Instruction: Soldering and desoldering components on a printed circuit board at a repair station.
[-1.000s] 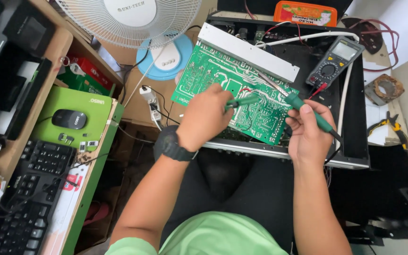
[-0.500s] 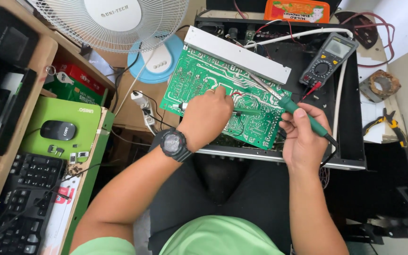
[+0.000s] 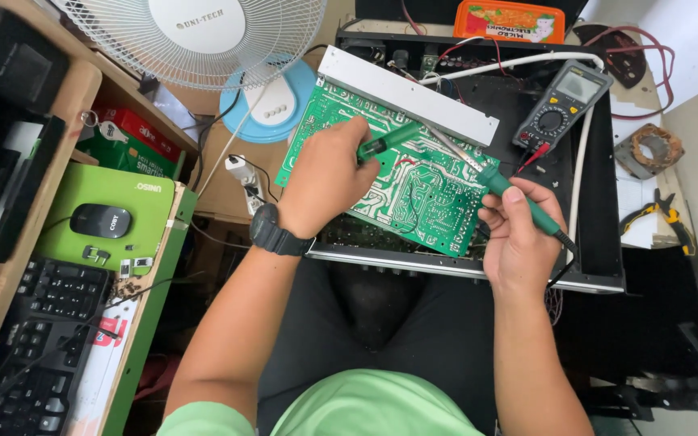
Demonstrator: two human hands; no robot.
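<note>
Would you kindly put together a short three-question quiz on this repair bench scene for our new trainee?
1. True or false: the multimeter lies to the left of the green circuit board.
2. Which tool does the right hand hold? A) a green-handled soldering iron B) a hammer C) a paintbrush
3. Fill in: the left hand, with a black wristwatch on its wrist, holds a green-handled tool over the ____.

Key: 1. False; it lies to the right of the board. 2. A. 3. circuit board.
</note>
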